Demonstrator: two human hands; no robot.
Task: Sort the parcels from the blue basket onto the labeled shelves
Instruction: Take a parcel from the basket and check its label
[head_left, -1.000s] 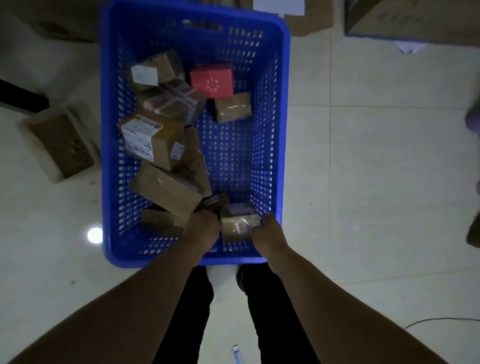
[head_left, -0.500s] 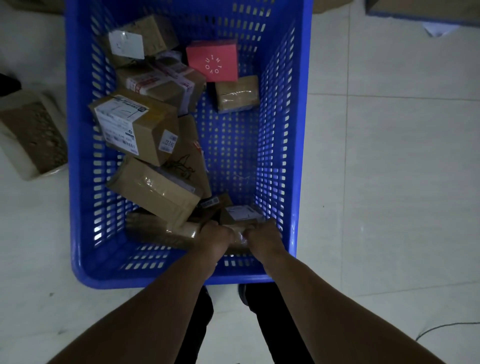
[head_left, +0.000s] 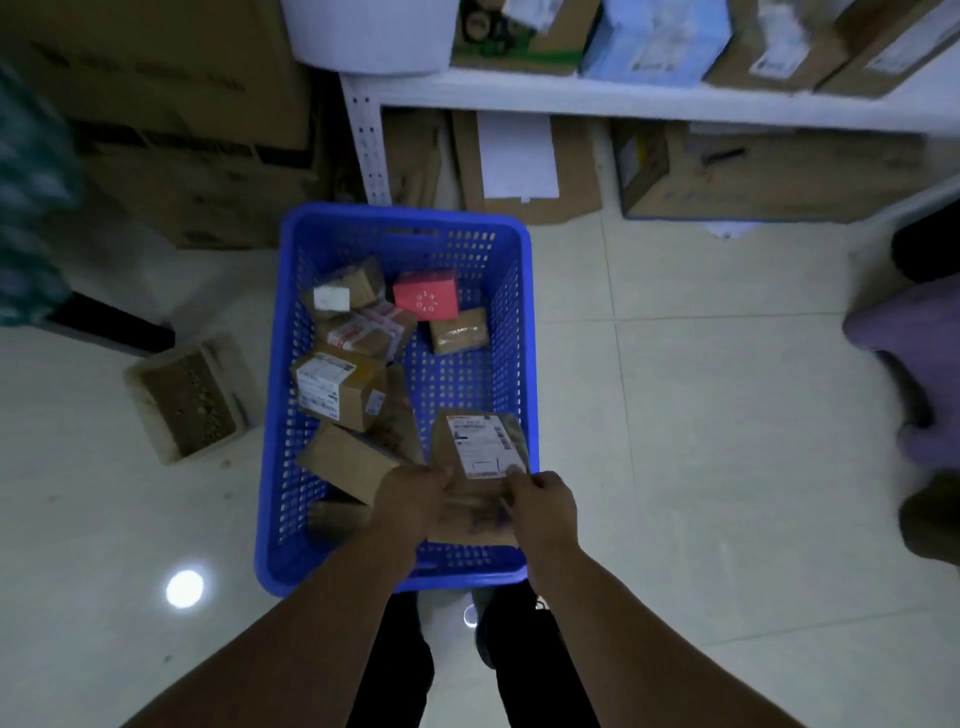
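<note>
Brown cardboard, a flat parcel (head_left: 480, 467) with a white shipping label facing up, is held over the near right corner of the blue basket (head_left: 291, 322), clamped from both sides: the left hand (head_left: 410, 501) grips its left edge, fingers curled around it, and the right hand (head_left: 543, 506) pinches its right edge at about 3 o'clock from the parcel's middle. The basket stands on a pale tiled floor (head_left: 701, 441) and holds more parcels. A red box (head_left: 426, 295) lies toward 12 o'clock, with a small taped brown box (head_left: 460, 331) just beside it at its 5 o'clock. Along the basket's left wall lie a box with a plain white sticker (head_left: 345, 288), a box wrapped in red-and-white tape (head_left: 366, 332), a labelled carton (head_left: 337, 389) and another plain brown carton (head_left: 345, 460) touching the left hand. Beyond the basket, at 12 to 1 o'clock, a white shelf (head_left: 649, 96) carries boxes, blurred, with more cartons on the floor beneath it. An open tray of brown material (head_left: 187, 397) sits on the floor at 9 o'clock from the basket.
</note>
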